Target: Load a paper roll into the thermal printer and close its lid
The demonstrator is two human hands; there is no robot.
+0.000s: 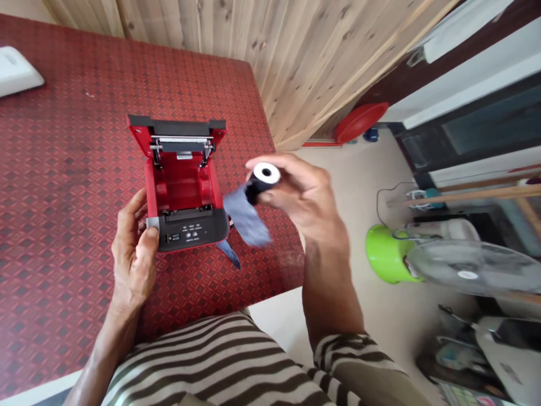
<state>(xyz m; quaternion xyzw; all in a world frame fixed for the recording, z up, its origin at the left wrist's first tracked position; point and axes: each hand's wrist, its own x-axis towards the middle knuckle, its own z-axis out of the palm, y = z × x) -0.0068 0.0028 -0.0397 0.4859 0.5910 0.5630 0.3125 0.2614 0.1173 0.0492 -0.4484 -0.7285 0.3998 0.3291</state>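
Note:
A small red and black receipt printer (186, 194) has its lid (177, 135) raised, and its red paper bay shows nothing inside. My left hand (137, 242) grips the printer's near left corner, thumb on the grey part of the front. To the right of the printer, my right hand (300, 192) holds a small paper roll (266, 173) between thumb and fingers, its white end with the dark core hole facing up. A loose bluish-grey strip (247, 217) hangs from the roll, blurred by motion. A dark blue scrap (229, 255) shows beside the printer's front right corner.
The table (76, 186) has a red patterned cover and ends at a wooden panel wall (190, 28). A white object (17, 70) lies at the far left. On the floor to the right stand a lime-green stool (386, 254) and a fan (469, 268).

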